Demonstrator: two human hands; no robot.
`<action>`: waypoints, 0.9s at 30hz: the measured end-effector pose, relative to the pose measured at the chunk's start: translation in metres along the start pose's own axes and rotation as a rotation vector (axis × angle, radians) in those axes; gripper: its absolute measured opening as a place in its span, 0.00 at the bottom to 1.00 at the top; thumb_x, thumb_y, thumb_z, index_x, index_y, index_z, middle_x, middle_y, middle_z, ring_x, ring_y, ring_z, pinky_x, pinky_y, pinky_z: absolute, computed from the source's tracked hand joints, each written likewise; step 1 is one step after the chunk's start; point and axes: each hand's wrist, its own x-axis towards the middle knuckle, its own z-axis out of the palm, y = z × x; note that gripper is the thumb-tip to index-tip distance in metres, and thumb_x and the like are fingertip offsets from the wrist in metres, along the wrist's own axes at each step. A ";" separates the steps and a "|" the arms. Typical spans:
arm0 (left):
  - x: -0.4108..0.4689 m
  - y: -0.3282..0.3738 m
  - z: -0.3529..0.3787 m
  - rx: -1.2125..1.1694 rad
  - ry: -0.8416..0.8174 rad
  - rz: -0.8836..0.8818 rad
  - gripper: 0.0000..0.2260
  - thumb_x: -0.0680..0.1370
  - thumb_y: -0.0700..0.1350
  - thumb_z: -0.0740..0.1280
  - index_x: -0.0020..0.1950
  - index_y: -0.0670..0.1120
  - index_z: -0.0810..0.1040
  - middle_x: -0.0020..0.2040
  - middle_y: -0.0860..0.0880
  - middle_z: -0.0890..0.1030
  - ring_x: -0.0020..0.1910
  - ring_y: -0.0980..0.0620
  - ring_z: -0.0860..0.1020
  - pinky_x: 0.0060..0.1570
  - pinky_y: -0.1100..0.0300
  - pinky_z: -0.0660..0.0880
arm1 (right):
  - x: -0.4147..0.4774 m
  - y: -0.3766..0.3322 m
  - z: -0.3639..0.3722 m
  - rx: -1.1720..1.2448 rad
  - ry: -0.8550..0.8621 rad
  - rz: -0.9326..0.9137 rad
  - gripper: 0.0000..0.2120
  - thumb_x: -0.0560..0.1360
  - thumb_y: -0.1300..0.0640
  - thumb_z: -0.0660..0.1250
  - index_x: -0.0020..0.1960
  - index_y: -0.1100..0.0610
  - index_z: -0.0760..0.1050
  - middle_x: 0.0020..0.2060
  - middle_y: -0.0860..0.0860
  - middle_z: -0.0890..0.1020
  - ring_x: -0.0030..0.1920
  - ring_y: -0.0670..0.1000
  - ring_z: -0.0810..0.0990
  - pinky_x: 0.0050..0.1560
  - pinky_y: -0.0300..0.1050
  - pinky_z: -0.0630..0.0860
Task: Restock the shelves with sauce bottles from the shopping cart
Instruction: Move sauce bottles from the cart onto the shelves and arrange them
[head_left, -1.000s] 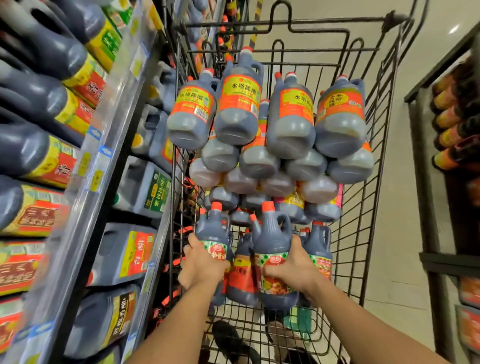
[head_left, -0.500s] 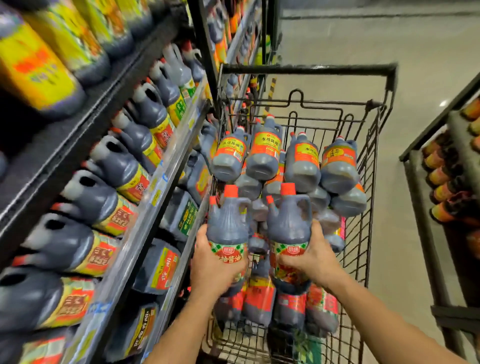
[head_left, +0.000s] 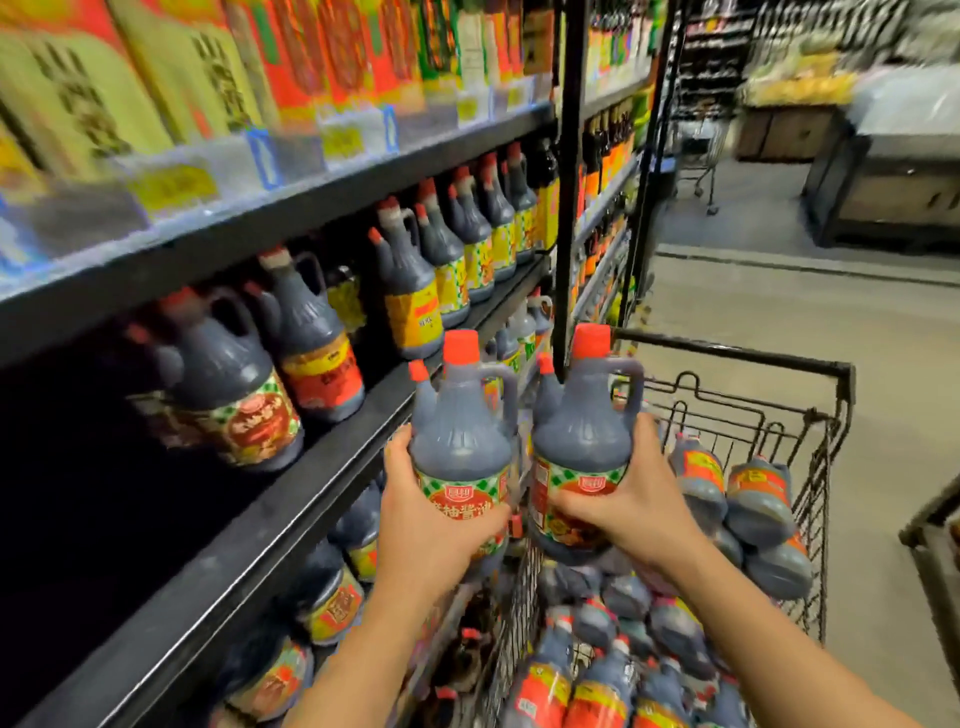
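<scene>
Red caps top the two dark sauce bottles I hold upright in front of me. My left hand (head_left: 431, 525) grips the left bottle (head_left: 460, 431) around its lower body, fingers curled over the green-checked label. My right hand (head_left: 639, 509) grips the right bottle (head_left: 582, 431) the same way, thumb lying across the label. The two stand just beside each other, handles to the right, above the near left corner of the shopping cart (head_left: 737, 358) and close to the front edge of the middle shelf (head_left: 291, 493) on my left. That shelf carries a row of shelved jugs (head_left: 311, 338) of similar dark sauce; its near end lies in deep shadow. More orange-labelled bottles (head_left: 748, 493) lie piled in the cart below my hands. Blurred yellow and red packages (head_left: 197, 62) fill the shelf above.
</scene>
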 end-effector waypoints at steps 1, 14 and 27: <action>0.001 0.007 -0.012 -0.006 0.025 0.025 0.41 0.57 0.50 0.82 0.59 0.72 0.62 0.52 0.70 0.78 0.47 0.69 0.79 0.36 0.75 0.73 | 0.003 -0.014 0.009 0.005 -0.016 -0.029 0.35 0.57 0.52 0.81 0.57 0.46 0.65 0.48 0.37 0.78 0.49 0.38 0.80 0.45 0.36 0.77; -0.021 0.022 -0.170 0.137 0.381 -0.054 0.44 0.53 0.56 0.82 0.64 0.56 0.65 0.53 0.58 0.80 0.47 0.63 0.80 0.37 0.69 0.76 | -0.001 -0.111 0.149 0.157 -0.336 -0.233 0.36 0.59 0.54 0.80 0.57 0.36 0.63 0.49 0.38 0.80 0.47 0.41 0.82 0.43 0.40 0.80; -0.042 -0.016 -0.277 0.218 0.661 -0.284 0.55 0.47 0.55 0.80 0.70 0.64 0.57 0.59 0.52 0.79 0.52 0.54 0.80 0.55 0.54 0.76 | -0.021 -0.135 0.277 0.229 -0.578 -0.196 0.33 0.59 0.56 0.80 0.55 0.48 0.64 0.50 0.50 0.79 0.47 0.44 0.82 0.41 0.43 0.81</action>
